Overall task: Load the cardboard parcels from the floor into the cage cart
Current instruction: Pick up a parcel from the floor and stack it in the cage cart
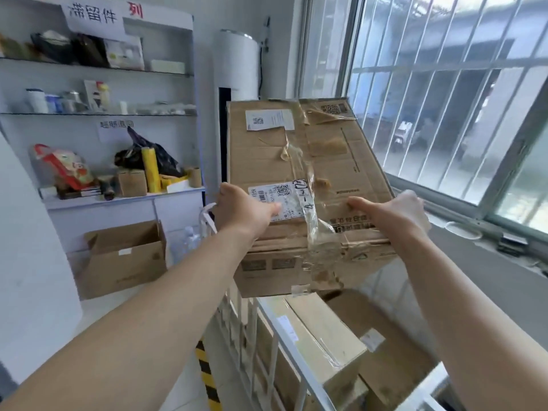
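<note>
A large worn cardboard parcel [314, 161], taped and carrying white shipping labels, hangs in the air above the white cage cart [284, 336]. My left hand [240, 207] grips its near left edge with the thumb on a label. My right hand [397, 212] holds its near right edge. Inside the cart lie other parcels: a long pale box [320, 330] and a brown box [385, 351] beside it.
An open cardboard box [124, 259] stands on the floor at the left below a white shelf unit [98, 114] full of small goods. A white standing air conditioner [237, 84] is behind. A barred window [444, 84] fills the right. Yellow-black striped tape [207, 378] marks the floor.
</note>
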Tool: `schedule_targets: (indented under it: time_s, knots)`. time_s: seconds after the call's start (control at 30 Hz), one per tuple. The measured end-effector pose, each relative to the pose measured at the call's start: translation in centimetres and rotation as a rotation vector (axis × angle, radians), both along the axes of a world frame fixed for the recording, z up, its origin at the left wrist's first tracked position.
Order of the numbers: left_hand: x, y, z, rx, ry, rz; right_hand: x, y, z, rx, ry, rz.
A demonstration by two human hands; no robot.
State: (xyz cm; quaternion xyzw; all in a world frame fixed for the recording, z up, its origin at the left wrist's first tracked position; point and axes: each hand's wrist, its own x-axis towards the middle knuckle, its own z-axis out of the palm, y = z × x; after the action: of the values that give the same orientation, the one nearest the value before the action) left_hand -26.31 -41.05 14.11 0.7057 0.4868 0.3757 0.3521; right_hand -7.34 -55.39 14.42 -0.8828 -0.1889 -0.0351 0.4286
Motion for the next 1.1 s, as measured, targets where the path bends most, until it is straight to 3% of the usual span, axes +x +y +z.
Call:
schedule_targets:
  time_s: [0.4, 1.1]
  knots:
    - [15.9, 10.8, -6.4, -0.087, 0.148, -0.272, 10.5, 5.6, -6.3, -0.100, 0.079, -0.305]
    - [30.4, 39.2, -16.6, -0.096, 0.359, -0.191, 23.0, 34.2, -19.2, -0.083, 0.369, -0.247]
